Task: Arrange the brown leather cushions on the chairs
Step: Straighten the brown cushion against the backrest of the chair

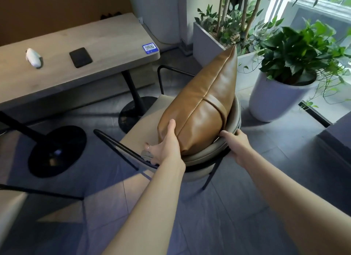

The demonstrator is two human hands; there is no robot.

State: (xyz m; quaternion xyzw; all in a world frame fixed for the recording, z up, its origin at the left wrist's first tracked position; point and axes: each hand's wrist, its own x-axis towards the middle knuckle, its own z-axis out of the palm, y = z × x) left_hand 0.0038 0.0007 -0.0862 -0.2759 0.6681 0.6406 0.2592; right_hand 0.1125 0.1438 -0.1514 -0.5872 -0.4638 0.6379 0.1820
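A brown leather cushion (205,106) stands on edge on a chair (144,129), leaning against the chair's padded grey backrest (207,155). One corner points up toward the plants. My left hand (165,146) grips the cushion's near left edge, thumb on its face and fingers spread below toward the seat. My right hand (237,146) rests on the backrest's top at the cushion's right side, its fingers curled over the rim and touching the cushion's lower corner. The chair has a beige seat and thin black metal arms.
A wooden table (76,68) on black pedestal bases stands at left, carrying a white object (33,57), a black square (80,57) and a blue QR sticker (150,47). A white plant pot (275,100) and a grey planter (209,43) stand behind the chair. Another seat edge (9,213) shows at lower left.
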